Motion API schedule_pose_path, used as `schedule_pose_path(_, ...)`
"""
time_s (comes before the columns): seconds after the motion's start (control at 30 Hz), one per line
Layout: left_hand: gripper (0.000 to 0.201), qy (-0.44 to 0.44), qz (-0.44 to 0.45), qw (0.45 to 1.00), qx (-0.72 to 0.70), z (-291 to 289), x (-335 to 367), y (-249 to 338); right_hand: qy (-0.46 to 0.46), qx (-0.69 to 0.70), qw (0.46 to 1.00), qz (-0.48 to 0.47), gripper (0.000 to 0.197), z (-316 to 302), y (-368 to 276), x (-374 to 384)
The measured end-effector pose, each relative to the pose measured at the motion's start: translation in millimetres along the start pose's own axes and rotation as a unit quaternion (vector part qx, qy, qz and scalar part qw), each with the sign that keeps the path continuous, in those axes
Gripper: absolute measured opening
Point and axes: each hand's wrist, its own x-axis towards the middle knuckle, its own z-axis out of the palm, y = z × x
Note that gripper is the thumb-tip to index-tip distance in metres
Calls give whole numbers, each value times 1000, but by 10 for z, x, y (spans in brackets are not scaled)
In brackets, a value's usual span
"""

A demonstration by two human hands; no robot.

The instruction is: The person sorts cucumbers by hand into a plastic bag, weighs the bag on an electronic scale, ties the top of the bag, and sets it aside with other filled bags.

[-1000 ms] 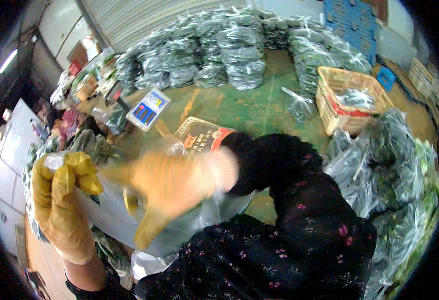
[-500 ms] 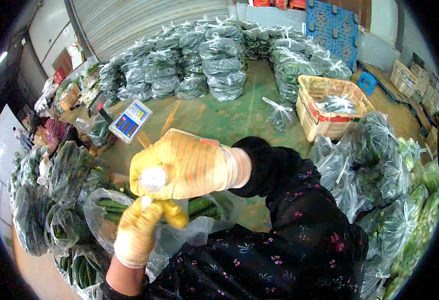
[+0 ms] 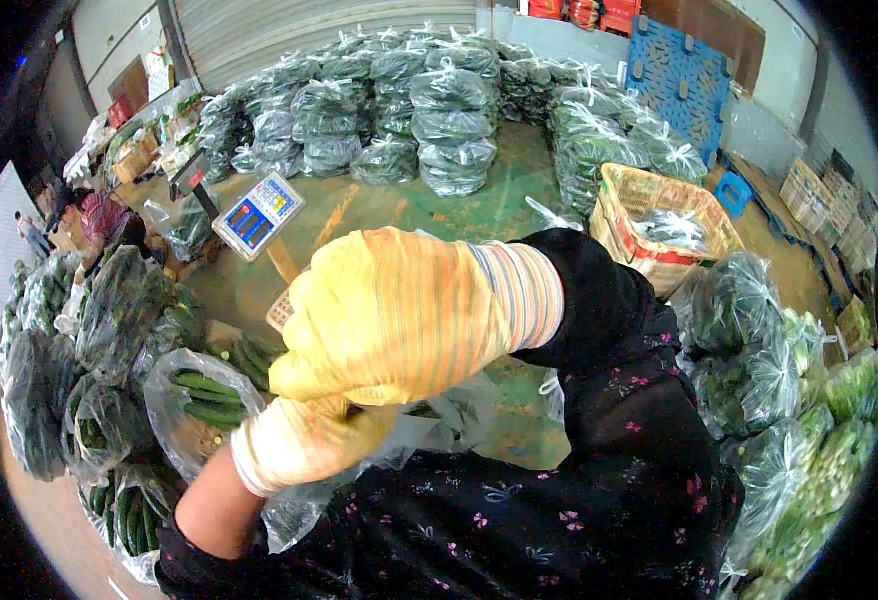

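Observation:
Both my hands wear yellow striped work gloves and are pressed together in front of my body. My right hand (image 3: 399,315) is on top, its fingers curled closed. Just below it, my left hand (image 3: 309,440) is closed too, its fingers partly covered by the right. Whatever they grip is hidden between the gloves. Under and beside the hands lies a clear plastic bag (image 3: 166,410), its mouth open at the left, with long green cucumbers (image 3: 214,400) showing there. More of its crumpled plastic shows right of my left hand.
Filled bags of greens (image 3: 454,125) are stacked along the far shutter. A digital scale (image 3: 259,215) stands ahead left. At the right are a yellow crate (image 3: 649,250) and bagged vegetables (image 3: 734,310). More bagged cucumbers (image 3: 124,310) crowd my left. A blue pallet (image 3: 674,90) leans at the back.
My hands have come together, the right rolling over so its back faces up. The white bunched material seen in the right fist and at the left fingertips is now hidden.

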Motion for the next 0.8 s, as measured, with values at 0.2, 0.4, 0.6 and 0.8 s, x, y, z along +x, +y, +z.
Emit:
schedule_pose_path(0.2,26,-37,-187,948,-256,11,-22,12,93,49,994,35,25,227,29,62)
schedule_pose_path(0.4,54,45,-353,773,-525,5,-104,-38,112,385,874,276,34,365,43,-668)
schedule_pose_path(0.6,26,66,-302,803,-510,-32,-201,83,265,479,828,120,47,421,-276,-467)
schedule_pose_path(0.8,45,82,19,994,65,-54,-181,-57,188,831,466,237,34,1152,-98,-301)
